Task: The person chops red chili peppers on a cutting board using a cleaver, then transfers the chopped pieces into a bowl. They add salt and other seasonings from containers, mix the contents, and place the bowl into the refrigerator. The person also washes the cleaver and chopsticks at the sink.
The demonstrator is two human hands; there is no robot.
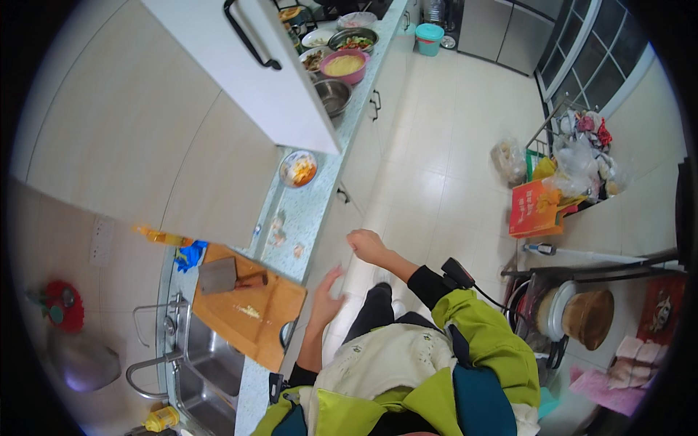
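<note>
My left hand (326, 298) is beside the counter's front edge, near the wooden cutting board (265, 327), with its fingers apart and nothing in them. My right hand (367, 245) hangs farther forward over the floor, fingers curled; whatever they hold, if anything, is hidden. A cleaver (222, 275) lies on the board beside pale scraps (251, 311). A bowl with yellow and red food (298, 169) stands on the speckled counter (289, 251), with a few small bits lying nearer me.
Bowls of food (345, 64) line the far counter below an open white cabinet door (251, 73). A steel sink (214, 349) is at left. A lidded bucket (429, 40) stands ahead. A bag-laden rack (574, 160) and shelf with pots (585, 320) line the right side.
</note>
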